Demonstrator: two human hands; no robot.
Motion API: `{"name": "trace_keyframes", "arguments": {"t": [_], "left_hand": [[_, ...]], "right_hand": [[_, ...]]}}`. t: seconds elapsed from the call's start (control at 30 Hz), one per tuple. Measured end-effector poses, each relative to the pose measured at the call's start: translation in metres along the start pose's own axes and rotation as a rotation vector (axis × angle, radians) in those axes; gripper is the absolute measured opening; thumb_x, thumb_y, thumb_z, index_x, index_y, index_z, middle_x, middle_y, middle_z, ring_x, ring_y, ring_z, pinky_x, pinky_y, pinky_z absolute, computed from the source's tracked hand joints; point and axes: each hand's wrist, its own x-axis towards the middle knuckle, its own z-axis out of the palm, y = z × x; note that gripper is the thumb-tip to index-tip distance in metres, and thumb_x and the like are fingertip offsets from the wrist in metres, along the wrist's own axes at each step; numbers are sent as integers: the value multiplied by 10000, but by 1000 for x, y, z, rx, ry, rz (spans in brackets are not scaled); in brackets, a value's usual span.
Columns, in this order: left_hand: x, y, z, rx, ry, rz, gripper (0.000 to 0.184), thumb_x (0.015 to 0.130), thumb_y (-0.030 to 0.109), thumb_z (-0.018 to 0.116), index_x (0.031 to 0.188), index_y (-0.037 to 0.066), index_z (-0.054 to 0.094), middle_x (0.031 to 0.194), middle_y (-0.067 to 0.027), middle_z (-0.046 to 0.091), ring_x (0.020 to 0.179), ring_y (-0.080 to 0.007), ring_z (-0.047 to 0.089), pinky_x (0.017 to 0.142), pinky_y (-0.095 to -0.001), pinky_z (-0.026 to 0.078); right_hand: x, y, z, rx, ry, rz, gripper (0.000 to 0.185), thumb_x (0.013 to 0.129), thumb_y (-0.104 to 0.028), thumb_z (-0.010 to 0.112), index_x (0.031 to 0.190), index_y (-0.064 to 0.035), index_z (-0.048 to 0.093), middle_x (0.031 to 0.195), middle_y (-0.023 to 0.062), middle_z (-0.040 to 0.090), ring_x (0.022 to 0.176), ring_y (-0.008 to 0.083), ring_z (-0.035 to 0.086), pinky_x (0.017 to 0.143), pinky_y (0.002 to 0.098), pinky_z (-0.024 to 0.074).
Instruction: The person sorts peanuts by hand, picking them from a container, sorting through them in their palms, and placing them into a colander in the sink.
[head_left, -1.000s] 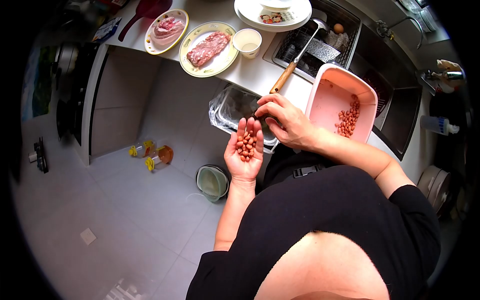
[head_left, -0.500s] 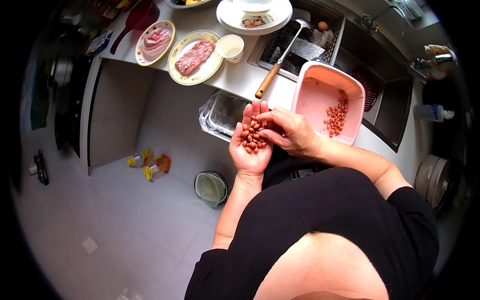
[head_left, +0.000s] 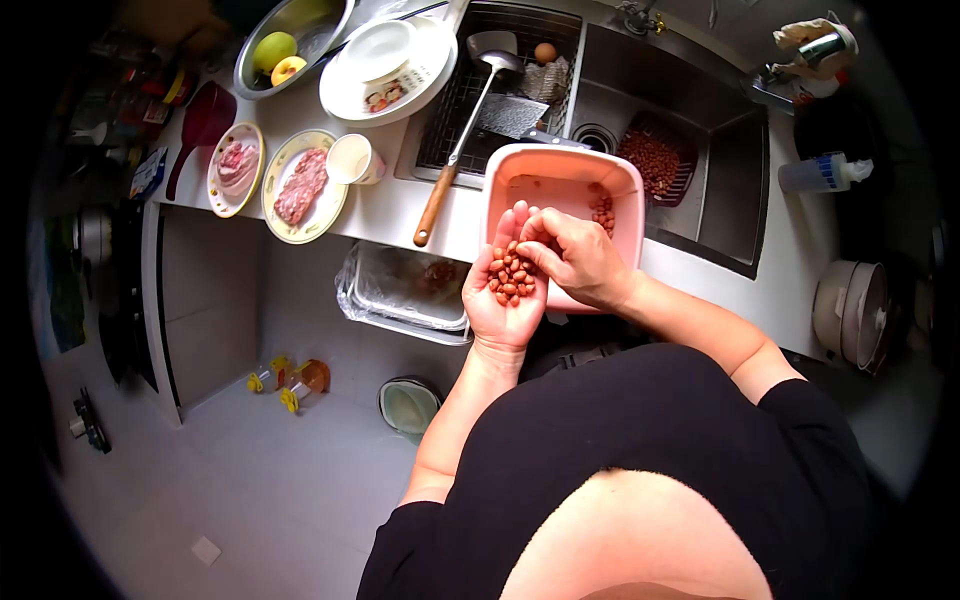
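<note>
Left hand (head_left: 505, 318): palm up, fingers unclenched, bearing peanuts (head_left: 512, 278).
Right hand (head_left: 580, 260): fingers bent over them; whether gripping one, I can't tell.
Pink basin (head_left: 540, 163): just beyond, more peanuts inside.

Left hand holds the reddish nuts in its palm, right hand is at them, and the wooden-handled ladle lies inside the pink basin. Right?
Not quite: the wooden-handled ladle lies outside the pink basin, beside it, as the head view shows. The left hand does hold the reddish nuts, with the right hand at them.
</note>
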Motion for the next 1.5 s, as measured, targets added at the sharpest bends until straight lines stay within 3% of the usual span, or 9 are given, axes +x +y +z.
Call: {"name": "trace_keyframes", "arguments": {"t": [0.23,0.33,0.57,0.9,1.1,1.2,1.37,1.47,1.5], "left_hand": [[17,-25,-9,-134,-5,-92,421,912,177,444,1304,27,477,1379,-115,456,1333,-243,355,1119,-393,270],[21,-33,-8,-102,35,-81,419,908,172,442,1298,25,481,1380,-113,455,1345,-242,336,1129,-398,250],[25,-41,-2,-86,43,-33,422,905,165,433,1305,37,473,1401,-121,428,1365,-261,297,1130,-426,242],[14,-26,-6,-53,-9,86,433,900,175,440,1314,53,472,1426,-111,401,1373,-265,283,1126,-440,250],[4,-18,1,-85,16,160,431,900,164,443,1316,52,467,1428,-125,391,1375,-267,273,1147,-436,212],[3,-20,8,-80,-5,125,456,900,165,454,1342,53,436,1449,-123,356,1385,-268,247,1146,-433,215],[5,-23,10,-82,-42,110,455,901,162,461,1341,48,435,1443,-121,367,1380,-266,259,1145,-427,218],[9,-23,5,-64,-21,129,433,899,150,456,1317,38,457,1411,-124,413,1363,-257,299,1144,-423,222],[11,-25,5,-65,-23,128,433,899,150,456,1317,38,457,1411,-124,413,1363,-257,299,1144,-423,222]], "right_hand": [[-5,24,-35,133,-53,87,112,957,-130,435,963,-20,417,768,162,573,724,332,606,646,394,463],[-3,24,-49,346,-147,383,154,987,-179,397,956,-34,438,732,100,547,659,155,560,594,306,442],[-4,50,-52,804,-117,471,207,994,-198,403,926,-31,506,762,31,555,598,67,477,528,214,424],[4,45,-72,1282,-251,742,358,983,-181,368,1166,87,519,1086,190,601,940,268,655,734,291,567],[12,54,-60,957,-262,663,234,932,-138,516,1074,18,617,846,107,659,729,157,648,619,277,543],[19,50,-53,-236,-43,-2,277,881,-290,591,767,-43,638,632,128,610,613,256,629,571,385,478],[17,49,-52,-379,-160,57,351,895,-322,558,693,-36,564,664,151,598,642,316,603,573,419,466],[8,62,-39,-30,-65,164,288,922,-300,524,777,-58,578,698,113,603,625,268,594,573,387,475],[6,60,-35,360,-38,419,242,929,-278,512,829,-68,579,757,85,599,679,226,590,620,359,483]]}}
